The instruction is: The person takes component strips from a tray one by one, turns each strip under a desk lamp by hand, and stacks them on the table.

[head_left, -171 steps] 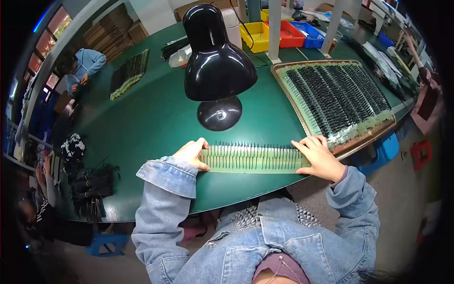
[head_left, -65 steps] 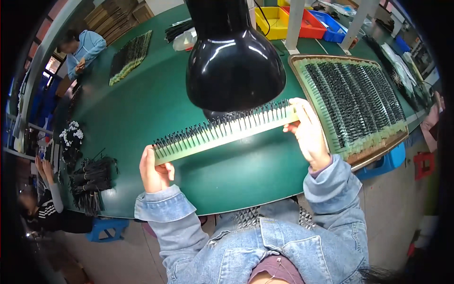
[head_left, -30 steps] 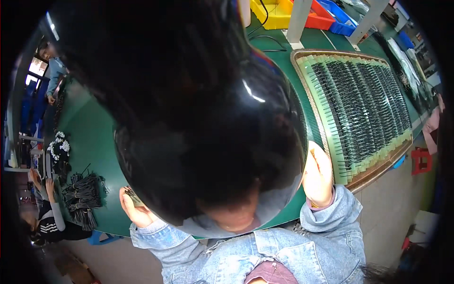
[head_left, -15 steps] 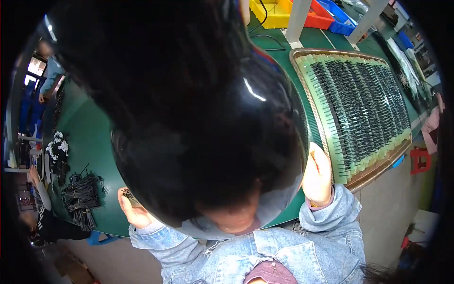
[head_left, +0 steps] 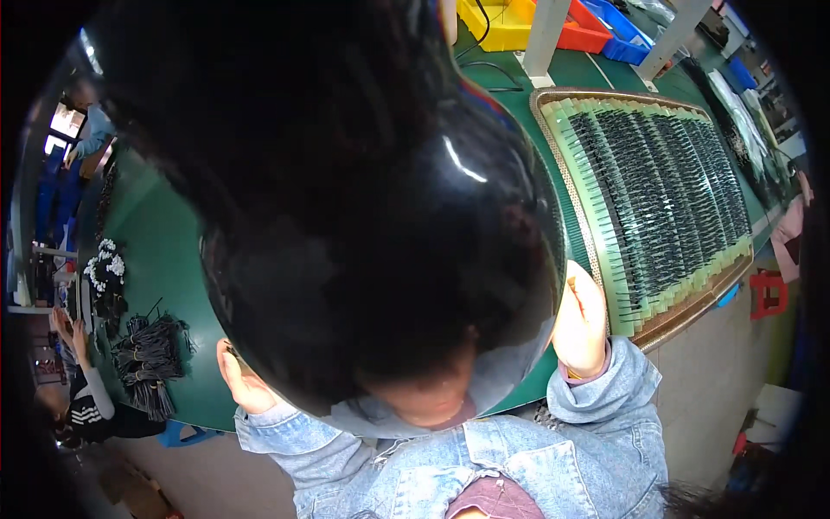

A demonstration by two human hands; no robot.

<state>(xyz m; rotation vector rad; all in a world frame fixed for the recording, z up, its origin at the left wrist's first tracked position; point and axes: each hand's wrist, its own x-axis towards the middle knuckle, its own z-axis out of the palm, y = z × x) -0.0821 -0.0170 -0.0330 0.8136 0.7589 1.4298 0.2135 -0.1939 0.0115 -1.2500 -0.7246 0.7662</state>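
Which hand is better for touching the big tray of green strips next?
Probably the right hand. It is close beside the tray, while the left hand is across on the other side of the black lamp, which partly hides both hands.

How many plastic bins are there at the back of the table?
3: yellow bin at top centre, red bin right of it, blue bin further right. Others may hide behind the black lamp.
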